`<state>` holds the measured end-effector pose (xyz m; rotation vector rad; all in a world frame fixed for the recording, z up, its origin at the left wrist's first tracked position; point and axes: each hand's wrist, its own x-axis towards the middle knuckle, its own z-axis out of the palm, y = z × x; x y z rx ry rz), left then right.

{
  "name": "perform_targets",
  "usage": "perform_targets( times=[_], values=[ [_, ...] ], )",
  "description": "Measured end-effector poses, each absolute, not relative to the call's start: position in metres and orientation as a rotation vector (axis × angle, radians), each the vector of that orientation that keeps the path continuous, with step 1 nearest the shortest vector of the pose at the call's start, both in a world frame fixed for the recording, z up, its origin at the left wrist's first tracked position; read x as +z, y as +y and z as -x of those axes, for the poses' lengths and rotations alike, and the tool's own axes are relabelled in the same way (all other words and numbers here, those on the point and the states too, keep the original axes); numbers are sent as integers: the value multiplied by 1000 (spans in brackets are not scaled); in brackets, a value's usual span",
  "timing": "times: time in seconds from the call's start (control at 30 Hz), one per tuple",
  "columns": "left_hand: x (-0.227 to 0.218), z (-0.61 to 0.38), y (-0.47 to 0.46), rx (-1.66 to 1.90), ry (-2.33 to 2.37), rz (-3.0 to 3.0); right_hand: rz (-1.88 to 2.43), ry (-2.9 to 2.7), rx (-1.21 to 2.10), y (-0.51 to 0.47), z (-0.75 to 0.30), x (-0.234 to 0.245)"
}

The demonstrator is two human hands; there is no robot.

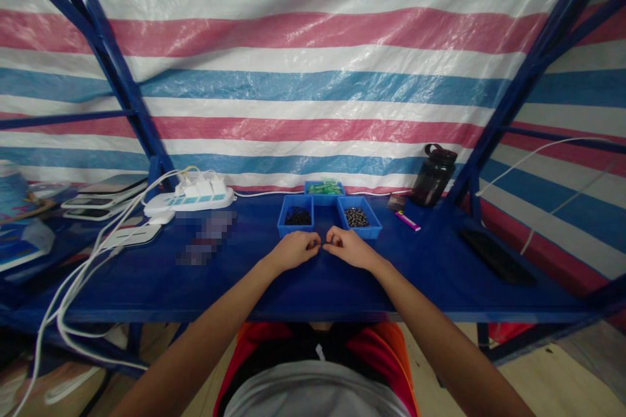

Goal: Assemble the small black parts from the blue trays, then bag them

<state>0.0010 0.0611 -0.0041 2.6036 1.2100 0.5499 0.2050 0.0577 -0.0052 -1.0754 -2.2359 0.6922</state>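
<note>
Black bits (pixel 297 216) lie in a blue tray (pixel 285 230), lower middle of the frame; they look light, so pinch one softly. Your left hand (pixel 295 249) and right hand (pixel 351 249) curl narrow; I can't tell what's held. Farther right, shiny bits (pixel 357 217) look slippery.

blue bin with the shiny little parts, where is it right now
In the head view, the blue bin of shiny parts sits just right of centre on the blue table, beyond the right hand.
</note>
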Motion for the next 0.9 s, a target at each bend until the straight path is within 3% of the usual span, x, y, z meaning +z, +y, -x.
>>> perform_targets(
  times=[0.5,0.9],
  values=[
    [-2,0,60,599,1208,-2581,1100,-2277,672,60,-210,-5],
    [9,-4,50,667,937,-2639,1109,-2361,623,57,-204,-7]
  ],
)
